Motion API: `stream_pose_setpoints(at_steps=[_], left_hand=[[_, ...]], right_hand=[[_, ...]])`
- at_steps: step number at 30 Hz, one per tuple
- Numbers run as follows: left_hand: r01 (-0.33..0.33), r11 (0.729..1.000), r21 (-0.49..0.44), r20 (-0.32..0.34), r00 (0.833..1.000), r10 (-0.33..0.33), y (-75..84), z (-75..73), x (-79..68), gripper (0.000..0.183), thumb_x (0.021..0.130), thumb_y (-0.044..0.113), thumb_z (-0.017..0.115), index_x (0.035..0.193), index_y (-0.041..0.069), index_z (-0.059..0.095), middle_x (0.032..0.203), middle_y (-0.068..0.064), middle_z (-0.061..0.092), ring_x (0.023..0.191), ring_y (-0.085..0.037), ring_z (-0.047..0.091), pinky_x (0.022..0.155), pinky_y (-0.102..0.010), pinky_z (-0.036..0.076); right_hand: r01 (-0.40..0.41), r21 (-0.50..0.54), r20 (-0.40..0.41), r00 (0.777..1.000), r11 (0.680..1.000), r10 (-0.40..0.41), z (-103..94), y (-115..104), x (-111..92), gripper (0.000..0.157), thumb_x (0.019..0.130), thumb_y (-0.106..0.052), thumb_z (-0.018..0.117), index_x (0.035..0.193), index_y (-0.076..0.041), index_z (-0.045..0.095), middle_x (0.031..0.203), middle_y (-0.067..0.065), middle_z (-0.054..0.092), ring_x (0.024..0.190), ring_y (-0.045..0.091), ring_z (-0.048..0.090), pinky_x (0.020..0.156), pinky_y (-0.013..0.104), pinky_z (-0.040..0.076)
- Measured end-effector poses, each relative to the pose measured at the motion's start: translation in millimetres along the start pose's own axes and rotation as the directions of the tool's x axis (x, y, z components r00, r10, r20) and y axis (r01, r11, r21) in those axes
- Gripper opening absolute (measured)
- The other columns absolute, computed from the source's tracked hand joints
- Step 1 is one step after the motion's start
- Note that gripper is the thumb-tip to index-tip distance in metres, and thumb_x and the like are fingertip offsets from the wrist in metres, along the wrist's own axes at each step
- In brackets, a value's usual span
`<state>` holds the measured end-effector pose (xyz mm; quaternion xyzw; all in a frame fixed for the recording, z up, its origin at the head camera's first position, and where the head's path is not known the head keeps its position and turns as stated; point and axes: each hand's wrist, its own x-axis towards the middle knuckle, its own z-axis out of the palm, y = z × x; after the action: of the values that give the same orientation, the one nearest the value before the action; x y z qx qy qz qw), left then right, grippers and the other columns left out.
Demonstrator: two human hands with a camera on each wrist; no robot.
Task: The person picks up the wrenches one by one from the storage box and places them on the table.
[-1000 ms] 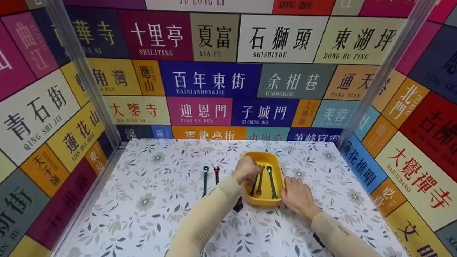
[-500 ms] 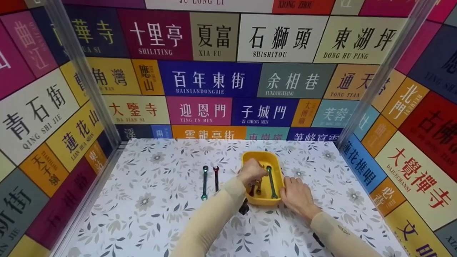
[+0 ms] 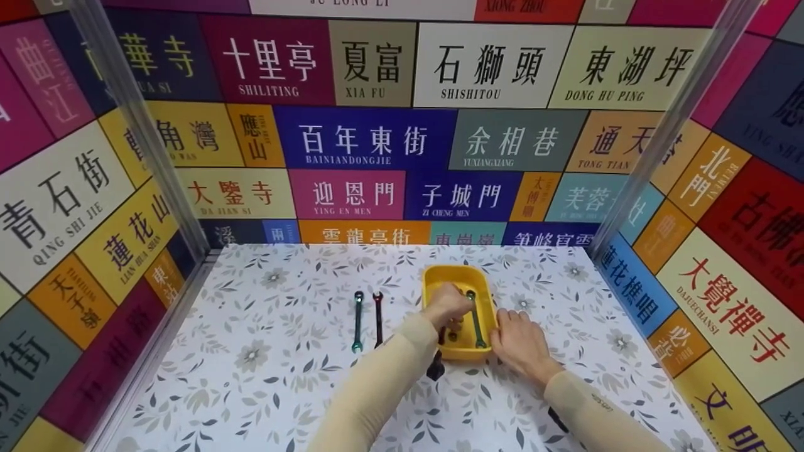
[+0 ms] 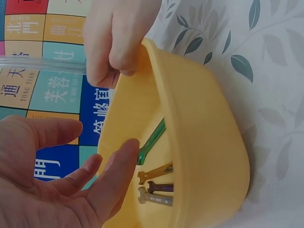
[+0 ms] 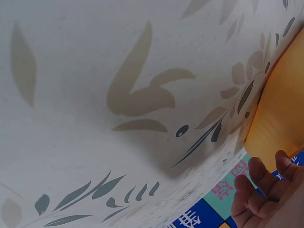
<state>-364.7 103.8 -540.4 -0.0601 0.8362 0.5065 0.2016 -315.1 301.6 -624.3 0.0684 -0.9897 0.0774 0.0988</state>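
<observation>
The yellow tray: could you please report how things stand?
Left hand open over yellow tray; right hand at its right side. Green wrench inside, others beside it. Left hand partly blocks head view.

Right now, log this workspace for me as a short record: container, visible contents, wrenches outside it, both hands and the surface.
Container: yellow bin, upright
Visible contents: green wrench, gold wrench, purple wrench, silver wrench
Outside: second green wrench and dark red wrench, left of the bin
Left hand: at the bin's opening, fingers apart
Right hand: touching the bin's right side
Surface: floral-patterned tabletop
</observation>
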Motion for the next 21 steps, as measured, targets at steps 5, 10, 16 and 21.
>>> stream_pose_setpoints(at_steps=[5,10,16,21], left_hand=[[-0.006,1.000,0.026,-0.005,1.000,0.006,-0.5,5.5,3.2,0.016,0.094,0.015,0.077,0.104,0.010,0.065,0.086,-0.004,0.062,0.072,-0.022,0.066,0.085,-0.045,0.070],[0.032,0.999,0.003,-0.019,0.999,-0.032,0.6,12.6,7.1,0.030,0.097,0.017,0.078,0.122,0.006,0.066,0.094,-0.007,0.063,0.086,-0.029,0.075,0.086,-0.047,0.070],[0.066,0.998,-0.003,-0.039,0.997,-0.066,3.6,23.6,7.0,0.057,0.098,0.016,0.078,0.149,0.001,0.058,0.111,-0.015,0.069,0.112,-0.043,0.080,0.097,-0.055,0.069],[0.078,0.996,0.033,-0.052,0.996,-0.076,6.4,32.7,8.4,0.057,0.097,0.014,0.079,0.149,-0.001,0.060,0.120,-0.017,0.073,0.112,-0.041,0.080,0.097,-0.052,0.069]], right_hand=[[0.022,-0.013,-0.048,0.999,1.000,-0.023,2.7,0.7,-0.1,0.022,0.105,-0.025,0.065,0.112,-0.005,0.061,0.098,0.017,0.066,0.088,0.035,0.060,0.073,0.055,0.056],[0.026,-0.024,-0.058,0.998,0.999,-0.027,2.8,0.6,0.9,0.021,0.104,-0.025,0.065,0.110,-0.005,0.061,0.094,0.017,0.066,0.085,0.036,0.059,0.070,0.055,0.054],[0.018,-0.021,-0.026,0.999,1.000,-0.018,2.2,0.9,0.1,0.024,0.106,-0.027,0.063,0.114,-0.005,0.062,0.097,0.017,0.066,0.086,0.035,0.058,0.071,0.055,0.054],[0.023,-0.023,-0.018,1.000,0.999,-0.023,1.4,0.2,0.1,0.025,0.106,-0.028,0.063,0.114,-0.004,0.061,0.097,0.017,0.066,0.086,0.034,0.058,0.071,0.054,0.055]])
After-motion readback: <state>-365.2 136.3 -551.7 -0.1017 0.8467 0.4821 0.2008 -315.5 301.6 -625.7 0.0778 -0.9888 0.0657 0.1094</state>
